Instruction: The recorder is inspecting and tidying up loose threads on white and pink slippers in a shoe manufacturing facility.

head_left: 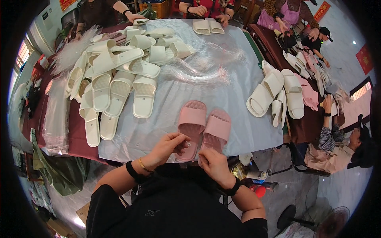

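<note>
resting side by side at the near edge of a pale sheet (158,133), a left pink slipper (192,117) and a right pink slipper (218,129) are set with toes pointed away from the person and heels turned toward the body, apparently so that both can be reached without a stretch. beside the left slipper's heel end, the left hand (166,148) is held with thumb and fingers curled nearly together; whether anything thin is pinched there cannot be told. at the right slipper's heel, the right hand (216,164) is turned inward with its fingers bent; how firmly that end is gripped cannot be made out, since the heel is hidden by the hand. both forearms are angled in toward the pair, a posture seemingly suited to close work with the fingertips.

farther off at the left, white slippers (112,59) are heaped and turned many ways, as if gathered for quantity rather than order. a bunch of clear plastic (198,76) is laid beyond the pink pair, likely where it can be reached from more than one side, while long clear bags (56,115) are spread over a maroon cloth (81,137). across the table, a white pair (208,27) is placed upright before a co-worker, presumably for the same ease of reach.
</note>
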The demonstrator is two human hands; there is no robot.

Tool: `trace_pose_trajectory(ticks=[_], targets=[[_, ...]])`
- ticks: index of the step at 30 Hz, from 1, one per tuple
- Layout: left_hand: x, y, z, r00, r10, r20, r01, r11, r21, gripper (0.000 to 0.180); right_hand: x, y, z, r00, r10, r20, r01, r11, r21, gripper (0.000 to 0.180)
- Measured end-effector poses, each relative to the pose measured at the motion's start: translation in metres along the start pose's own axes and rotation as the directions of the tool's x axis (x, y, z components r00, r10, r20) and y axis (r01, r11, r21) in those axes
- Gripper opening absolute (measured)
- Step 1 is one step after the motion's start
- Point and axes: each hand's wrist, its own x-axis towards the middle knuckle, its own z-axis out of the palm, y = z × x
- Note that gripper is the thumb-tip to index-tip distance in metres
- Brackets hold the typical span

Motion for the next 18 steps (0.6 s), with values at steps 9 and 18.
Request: trace_pose_trajectory(ticks=[9, 18], targets=[[-0.005, 0.009, 0.002, 0.978, -0.166, 0.125, 0.057, 0.791, 0.610, 0.033, -0.018, 0.006, -0.010, 0.972, -0.137, -0.190, 0.097, 0.973, -0.210, 0.014], [0.014, 0.003, 0.001, 0.780, -0.597, 0.188, 0.225, 0.548, 0.806, 0.031, -0.036, 0.007, -0.007, 0.987, -0.082, -0.138, 0.042, 0.962, -0.268, 0.013]])
